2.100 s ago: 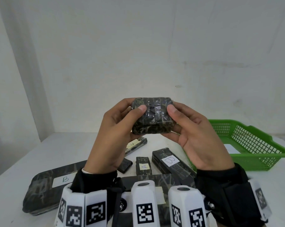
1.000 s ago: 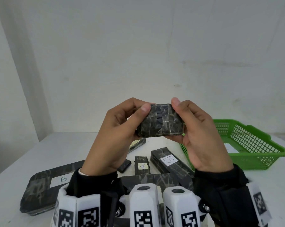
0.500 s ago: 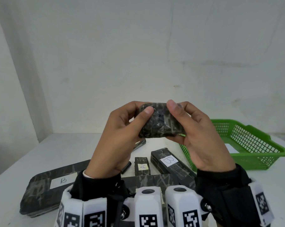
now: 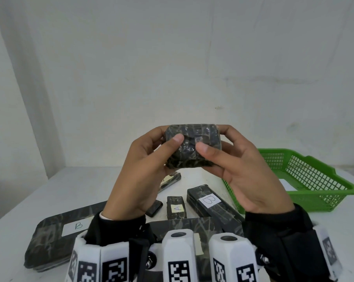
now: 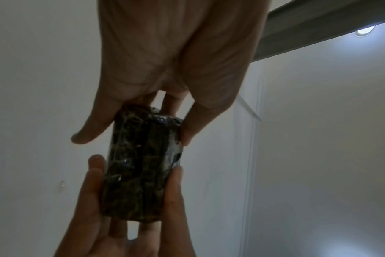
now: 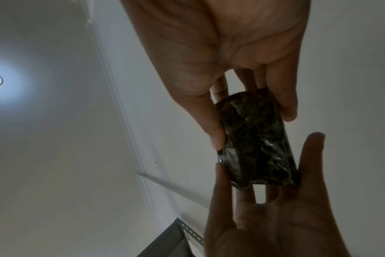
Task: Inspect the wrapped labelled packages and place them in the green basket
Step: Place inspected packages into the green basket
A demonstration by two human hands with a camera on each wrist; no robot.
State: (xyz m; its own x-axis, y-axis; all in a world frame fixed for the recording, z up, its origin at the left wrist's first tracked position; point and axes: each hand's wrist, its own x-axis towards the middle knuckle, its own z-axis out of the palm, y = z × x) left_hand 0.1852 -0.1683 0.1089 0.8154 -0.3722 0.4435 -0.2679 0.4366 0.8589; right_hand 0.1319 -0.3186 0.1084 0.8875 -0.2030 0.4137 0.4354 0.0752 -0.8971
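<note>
A small package (image 4: 192,147) wrapped in dark camouflage film is held up at chest height, well above the table. My left hand (image 4: 170,136) grips its left end, thumb on the near face and fingers behind. On its right end, my right hand (image 4: 210,138) pinches it the same way. No label shows on the face turned to me. In the left wrist view the package (image 5: 143,165) stands between both hands, and in the right wrist view the package (image 6: 257,139) does too. The green basket (image 4: 324,192) sits on the table to the right, with a white-labelled item inside.
On the white table below lie several more wrapped packages: a large flat one marked B (image 4: 56,237), a small one marked A (image 4: 176,207), a long labelled one (image 4: 210,204) next to the basket, and another flat one (image 4: 182,224) near my wrists. A wall stands behind.
The package has been turned over in my hands, and both thumbs have shifted onto its near face. It stays raised at about the same height.
</note>
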